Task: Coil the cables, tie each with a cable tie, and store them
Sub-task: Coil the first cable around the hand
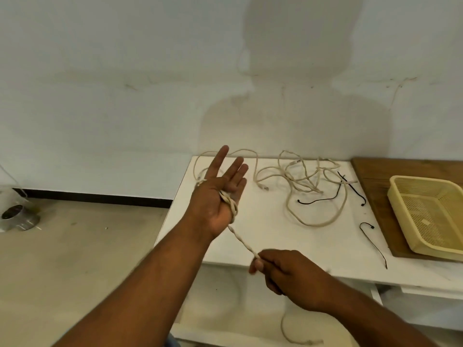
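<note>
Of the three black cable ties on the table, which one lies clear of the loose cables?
The cable tie nearest the front edge of the table, beside the basket. It lies alone; the other two cross the tangled beige cables.

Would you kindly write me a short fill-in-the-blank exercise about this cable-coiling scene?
1. The left hand is open, with a beige cable wound round its ___.
2. The right hand pinches that cable near the front edge of the ___ table.
3. The cable ties lying on the table are ___.
4. The yellow basket holds ___ cables.

Missing words: palm; white; black; no.
</note>
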